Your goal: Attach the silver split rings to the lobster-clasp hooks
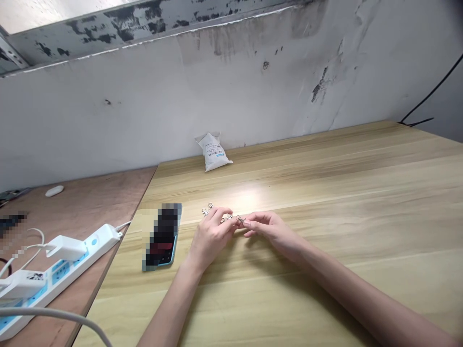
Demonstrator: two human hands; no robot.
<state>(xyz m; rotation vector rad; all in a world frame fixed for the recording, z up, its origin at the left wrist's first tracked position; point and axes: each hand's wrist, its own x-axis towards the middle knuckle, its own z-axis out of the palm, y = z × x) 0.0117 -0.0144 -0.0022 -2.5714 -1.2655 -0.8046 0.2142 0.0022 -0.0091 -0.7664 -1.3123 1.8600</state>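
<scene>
A small silvery key ring (239,220), seemingly with a clasp on it, is held between my two hands just above the wooden table. My right hand (265,225) pinches its right end between thumb and fingertips. At its left side, the closed fingertips of my left hand (213,230) also grip it. Several similar metal rings (205,211) lie on the table just beyond my left hand. Another small metal piece (229,217) shows between the left fingers, partly hidden by them.
A phone (170,250), partly blurred out, lies left of my left hand. At the back, a white plastic packet (214,152) rests near the wall. A power strip (97,243) with plugs and cables stands on the brown table (133,185) at the left.
</scene>
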